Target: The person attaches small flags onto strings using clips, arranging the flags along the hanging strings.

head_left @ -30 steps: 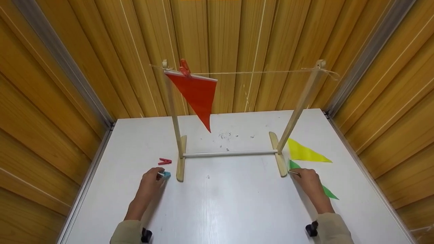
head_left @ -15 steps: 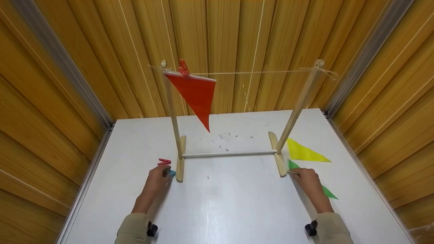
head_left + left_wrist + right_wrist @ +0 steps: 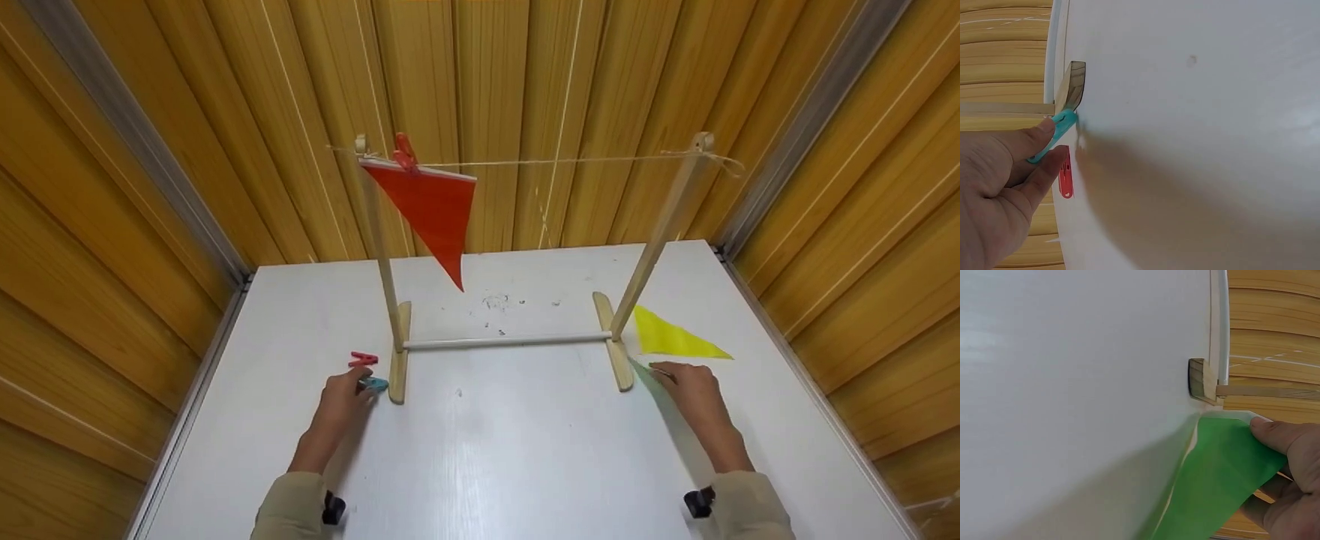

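Note:
Between thumb and fingers, my left hand pinches a turquoise clothespin beside the stand's left foot. Just behind that hand a red clothespin lies on the table. My right hand grips the pale-edged top of a green triangular flag, near the right foot; in the head view its pale back shows. A red triangular flag hangs from the string at the left, held by another red clothespin. Beyond my right hand lies a yellow triangular flag.
Two wooden posts, left and right, carry the string, and a white rod joins their feet. Dark marks dot the white table behind the rod. Wood-look panels wall in the back and sides.
My right hand has lifted the green flag off the table and turned it so its pale back shows. My left hand has shifted slightly right with the turquoise clothespin, towards the left foot.

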A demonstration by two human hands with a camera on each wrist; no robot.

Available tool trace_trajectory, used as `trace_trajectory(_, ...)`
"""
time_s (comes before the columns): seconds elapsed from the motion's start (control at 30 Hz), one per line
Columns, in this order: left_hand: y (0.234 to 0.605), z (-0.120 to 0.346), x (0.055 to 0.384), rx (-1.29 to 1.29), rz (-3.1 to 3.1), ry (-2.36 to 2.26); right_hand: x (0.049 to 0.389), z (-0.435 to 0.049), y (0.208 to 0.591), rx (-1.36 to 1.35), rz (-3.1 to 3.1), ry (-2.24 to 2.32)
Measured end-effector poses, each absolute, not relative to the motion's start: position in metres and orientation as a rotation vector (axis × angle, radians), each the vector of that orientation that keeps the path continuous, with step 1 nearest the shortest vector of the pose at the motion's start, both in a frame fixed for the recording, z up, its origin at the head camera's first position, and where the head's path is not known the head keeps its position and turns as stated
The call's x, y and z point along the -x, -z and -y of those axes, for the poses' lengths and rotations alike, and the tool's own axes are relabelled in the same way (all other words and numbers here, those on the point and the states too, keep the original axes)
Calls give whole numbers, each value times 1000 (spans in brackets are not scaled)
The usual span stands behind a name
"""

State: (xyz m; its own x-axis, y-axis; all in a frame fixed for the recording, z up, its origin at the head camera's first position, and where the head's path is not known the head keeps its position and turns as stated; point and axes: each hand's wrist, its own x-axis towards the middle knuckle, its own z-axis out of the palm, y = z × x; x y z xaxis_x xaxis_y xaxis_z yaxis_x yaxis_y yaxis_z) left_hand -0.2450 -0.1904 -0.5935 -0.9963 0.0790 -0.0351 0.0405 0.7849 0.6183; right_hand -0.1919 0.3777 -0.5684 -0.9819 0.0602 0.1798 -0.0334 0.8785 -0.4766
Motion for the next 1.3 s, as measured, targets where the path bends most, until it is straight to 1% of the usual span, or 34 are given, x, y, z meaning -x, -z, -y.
trace_trajectory(0.17,594,191,244,-117,-2909,-1014,192,-378,557,11,2786,-743)
trace_trajectory(0.43,595,192,242,-188,-2966,-984,194,-374,553,-45,2630,-735)
trace_trajectory(0.67,593,191,243,-120,-2924,-970,196,-367,545,-36,2603,-786)
trace_trajectory(0.9,595,191,242,-117,-2918,-1010,198,-356,538,-22,2600,-854)
trace_trajectory(1.2,595,191,243,-77,-2872,-1025,202,-349,536,-116,2536,-840)
trace_trajectory(1.3,593,192,243,-111,-2911,-1004,203,-348,535,-148,2506,-834)
